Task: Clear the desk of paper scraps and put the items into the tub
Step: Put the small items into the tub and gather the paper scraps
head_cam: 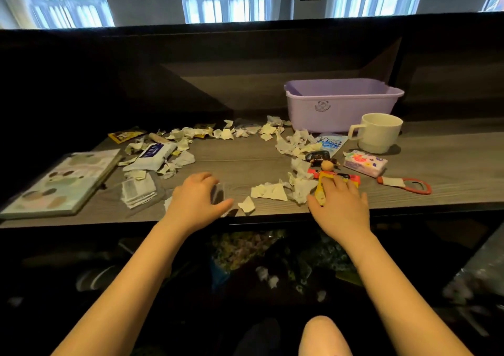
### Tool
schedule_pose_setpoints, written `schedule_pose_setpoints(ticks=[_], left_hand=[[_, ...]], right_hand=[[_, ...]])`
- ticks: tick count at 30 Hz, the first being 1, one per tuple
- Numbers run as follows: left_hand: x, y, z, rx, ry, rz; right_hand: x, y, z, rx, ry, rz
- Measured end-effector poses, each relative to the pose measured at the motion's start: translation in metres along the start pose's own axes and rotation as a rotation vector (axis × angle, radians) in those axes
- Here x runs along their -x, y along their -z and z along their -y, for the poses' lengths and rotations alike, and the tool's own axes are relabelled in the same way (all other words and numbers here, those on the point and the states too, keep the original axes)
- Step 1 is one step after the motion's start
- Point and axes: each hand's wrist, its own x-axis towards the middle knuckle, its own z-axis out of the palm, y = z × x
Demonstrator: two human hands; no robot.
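Torn white paper scraps (268,191) lie scattered over the grey wooden desk (237,162), in a band along the back and in a cluster at the centre right. The empty purple tub (341,110) stands at the back right. My left hand (195,201) sits near the front edge with its fingers curled round a small clear plastic piece (219,194). My right hand (342,208) lies over a yellow packet (321,189), thumb on its left side and fingers on top. A small doll figure (326,165) lies just beyond it.
A cream mug (380,136) stands in front of the tub. Near it are a floral tissue pack (365,162), a blue packet (331,142) and an orange-handled tool (406,185). On the left lie a book (62,184), a wipes pack (152,156) and stacked sachets (137,192).
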Motion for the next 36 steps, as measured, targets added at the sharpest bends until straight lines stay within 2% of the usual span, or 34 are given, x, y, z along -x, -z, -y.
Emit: schedule_pose_setpoints(ticks=[4, 9, 17, 19, 22, 26, 30, 36], left_hand=[[0.005, -0.007, 0.004, 0.018, 0.012, 0.181], [-0.008, -0.014, 0.003, 0.020, -0.006, 0.122], [-0.037, -0.018, 0.010, 0.157, 0.072, -0.020], [-0.042, -0.020, 0.015, 0.153, 0.073, -0.035], [-0.048, -0.023, 0.020, 0.184, 0.063, -0.074], [-0.050, -0.019, 0.015, 0.287, 0.033, -0.250], [-0.058, -0.005, 0.004, 0.361, 0.066, -0.432], [-0.079, 0.023, -0.022, 0.519, 0.052, -0.558]], right_hand=[[-0.005, 0.002, 0.001, -0.003, 0.062, 0.024], [-0.018, 0.006, 0.016, -0.095, 0.069, 0.090], [-0.041, 0.005, 0.047, -0.014, 0.115, 0.082], [-0.047, 0.004, 0.046, -0.066, 0.139, 0.106], [-0.053, 0.006, 0.042, -0.276, 0.117, 0.106], [-0.059, 0.008, 0.041, -0.471, 0.042, -0.052], [-0.058, 0.019, 0.043, -0.559, 0.065, -0.228], [-0.076, 0.034, 0.045, -0.648, 0.097, -0.441]])
